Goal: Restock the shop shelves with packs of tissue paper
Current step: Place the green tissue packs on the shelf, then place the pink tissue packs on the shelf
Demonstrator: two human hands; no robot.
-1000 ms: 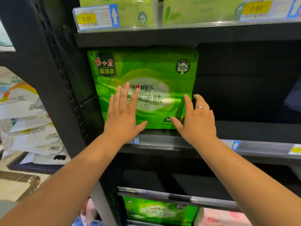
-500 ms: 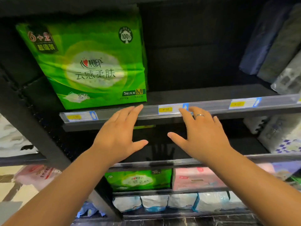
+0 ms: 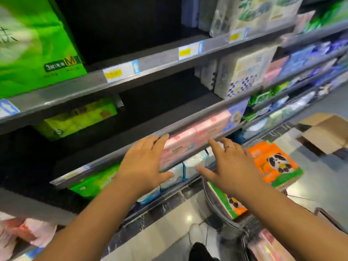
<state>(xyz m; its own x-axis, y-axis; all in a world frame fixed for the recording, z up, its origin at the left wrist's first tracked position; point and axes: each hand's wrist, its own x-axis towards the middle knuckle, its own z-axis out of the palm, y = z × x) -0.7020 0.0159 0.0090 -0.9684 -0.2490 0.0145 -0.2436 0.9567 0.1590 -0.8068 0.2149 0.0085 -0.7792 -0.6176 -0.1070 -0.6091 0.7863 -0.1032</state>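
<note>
1. Head view: the green tissue pack stands upright on the shelf.
2. The left hand hovers well below and right of the green tissue pack, fingers spread, holding nothing.
3. The right hand, further right of that pack, is likewise spread and empty.
4. Orange panda packs lie in a basket far down-right of the green tissue pack, just beside the right hand.

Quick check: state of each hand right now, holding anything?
Left hand: open, fingers spread, holding nothing.
Right hand: open, fingers spread, holding nothing.
</note>
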